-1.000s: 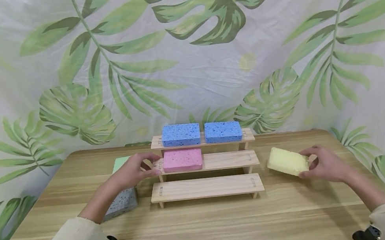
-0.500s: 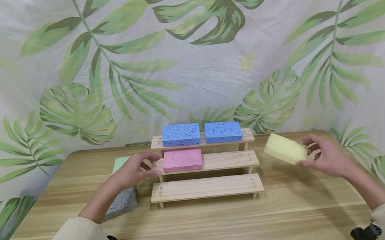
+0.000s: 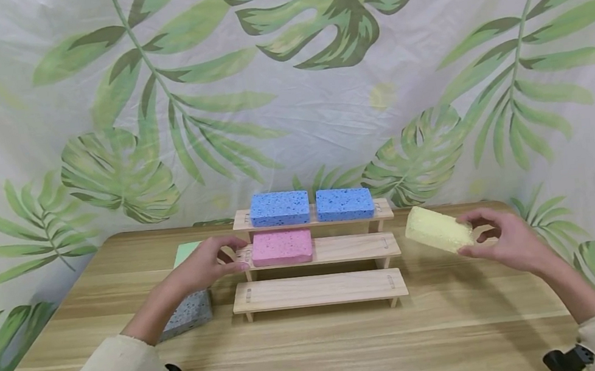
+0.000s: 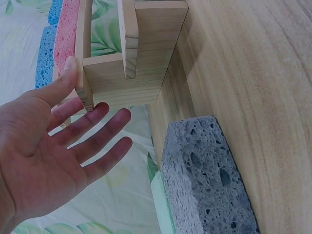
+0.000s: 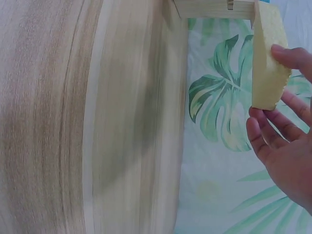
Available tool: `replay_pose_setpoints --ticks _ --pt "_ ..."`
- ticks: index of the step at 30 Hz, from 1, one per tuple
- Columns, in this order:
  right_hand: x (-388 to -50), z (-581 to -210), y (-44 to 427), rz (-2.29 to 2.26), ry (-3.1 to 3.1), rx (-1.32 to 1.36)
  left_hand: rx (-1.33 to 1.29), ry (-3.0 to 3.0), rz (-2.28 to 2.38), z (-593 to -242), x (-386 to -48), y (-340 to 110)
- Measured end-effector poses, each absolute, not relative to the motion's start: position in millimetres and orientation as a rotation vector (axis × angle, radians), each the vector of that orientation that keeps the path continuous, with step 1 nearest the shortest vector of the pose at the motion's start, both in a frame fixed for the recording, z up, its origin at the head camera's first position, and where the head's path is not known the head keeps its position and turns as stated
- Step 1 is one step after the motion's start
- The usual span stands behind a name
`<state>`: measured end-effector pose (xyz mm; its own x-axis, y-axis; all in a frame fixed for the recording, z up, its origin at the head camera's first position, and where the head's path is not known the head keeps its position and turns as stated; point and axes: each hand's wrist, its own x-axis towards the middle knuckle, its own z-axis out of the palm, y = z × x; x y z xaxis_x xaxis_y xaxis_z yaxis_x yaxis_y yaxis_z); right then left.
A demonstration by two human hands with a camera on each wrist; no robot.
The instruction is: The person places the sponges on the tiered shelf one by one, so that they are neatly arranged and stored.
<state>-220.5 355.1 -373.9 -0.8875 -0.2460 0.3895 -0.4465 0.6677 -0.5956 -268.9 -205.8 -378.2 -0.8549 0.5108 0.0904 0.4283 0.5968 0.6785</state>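
Observation:
A yellow sponge (image 3: 438,229) is pinched by its right end in my right hand (image 3: 510,241), held tilted above the table to the right of a three-tier wooden stand (image 3: 351,245). In the right wrist view, the thumb lies on one face of the sponge and fingertips touch its lower edge. My left hand (image 3: 204,264) holds the left end of the middle tier between thumb and forefinger; its other fingers (image 4: 105,151) extend loosely. On that tier, a pink sponge (image 3: 281,248) lies close to the left hand. Two blue sponges, one left (image 3: 279,208) and one right (image 3: 345,203), sit on the top tier.
Under the left forearm lies a grey sponge (image 4: 195,170), partly hidden. Behind it is a light green sponge (image 4: 163,204), also partly covered. The wooden table (image 3: 317,354) ends at a leaf-patterned cloth (image 3: 322,115) hanging at the back.
My right hand has raised the yellow sponge and brought it slightly left, toward the stand. The left hand stays at the middle tier, and the sponges on the stand keep their places.

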Motion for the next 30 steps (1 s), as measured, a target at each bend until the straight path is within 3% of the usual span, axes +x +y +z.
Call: replay_pose_setpoints --ticks 30 --pt "-220.3 -368.6 330.2 1.228 -2.421 0.919 0.776 2.701 1.110 -376.7 -267.5 -204.8"
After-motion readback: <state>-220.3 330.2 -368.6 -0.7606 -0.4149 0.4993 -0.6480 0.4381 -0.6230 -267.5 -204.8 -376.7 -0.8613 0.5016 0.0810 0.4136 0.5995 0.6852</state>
